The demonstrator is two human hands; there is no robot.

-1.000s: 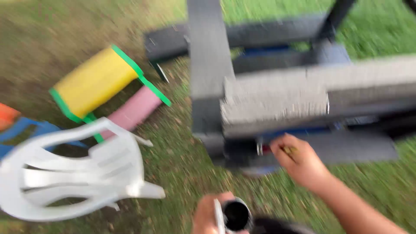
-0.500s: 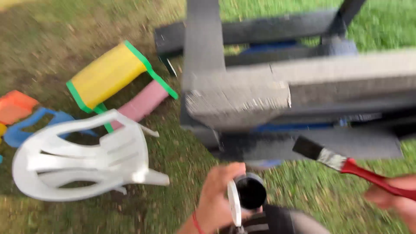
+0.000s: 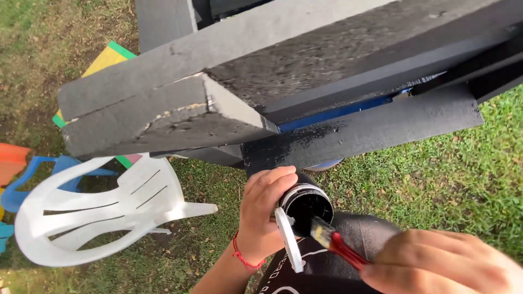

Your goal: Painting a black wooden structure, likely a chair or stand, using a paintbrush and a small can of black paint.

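Dipping brush [image 3: 331, 241] into black paint can [image 3: 305, 204]. Left hand [image 3: 262, 212] fingers wrapped round can, held over lap below dark wooden bench [image 3: 283, 71]. Right hand [image 3: 441, 264] fingers closed on red handle. Keep can level, load bristle tips only, wipe excess on rim.

— Where does the one view look from?
— From the person's head, tilted steeply down and forward, close over the left hand [image 3: 265, 209] and right hand [image 3: 441, 264] at six o'clock.
— How near is the rest?
— The dark wooden beams [image 3: 305, 71] fill twelve o'clock, very near; the white plastic chair [image 3: 98, 209] lies on grass [image 3: 447, 169] at eight o'clock.
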